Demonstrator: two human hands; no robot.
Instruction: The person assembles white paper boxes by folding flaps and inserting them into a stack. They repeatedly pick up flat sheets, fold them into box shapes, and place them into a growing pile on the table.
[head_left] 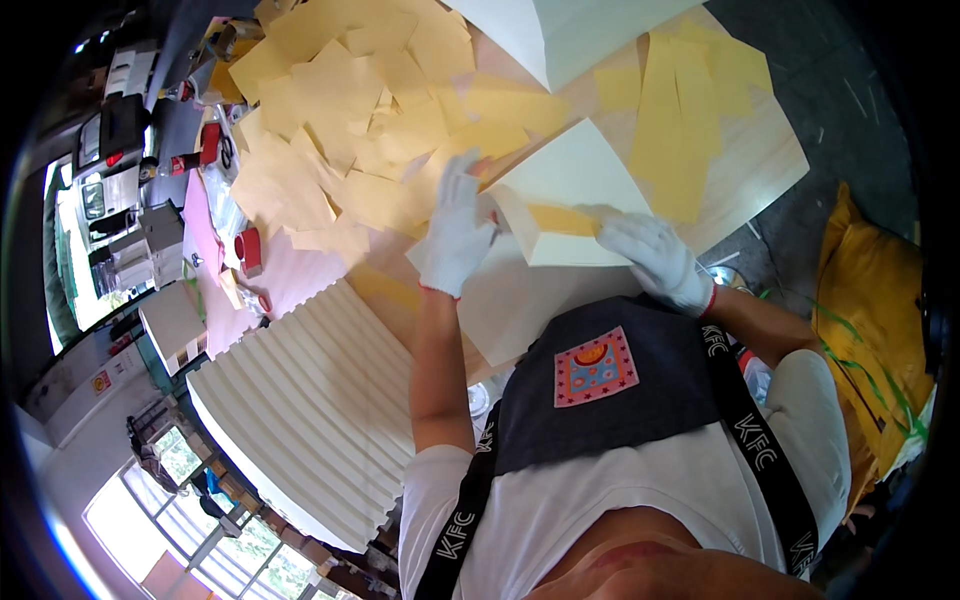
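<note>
A white folded cardboard piece (590, 175) stands at an angle in front of me, with a yellow paper strip (562, 219) along its fold. My right hand (658, 258), in a white glove with a red cuff edge, grips the near right part of the cardboard. Its fingertips lie at the end of the strip. Beside the cardboard's left end, my left hand (456, 232) is raised in a matching glove. Its fingers are stretched upward and slightly blurred, with the thumb apart. Under both lies a flat white sheet (520, 300) on the wooden table (765, 170).
Loose yellow paper sheets (350, 100) cover the table's far left, and more (680, 110) lie at the right. Nearer left is a stack of folded white cardboard (300, 400). Scissors (226, 152) and a red box (248, 252) lie beyond. A yellow sack (865, 320) stands at the right.
</note>
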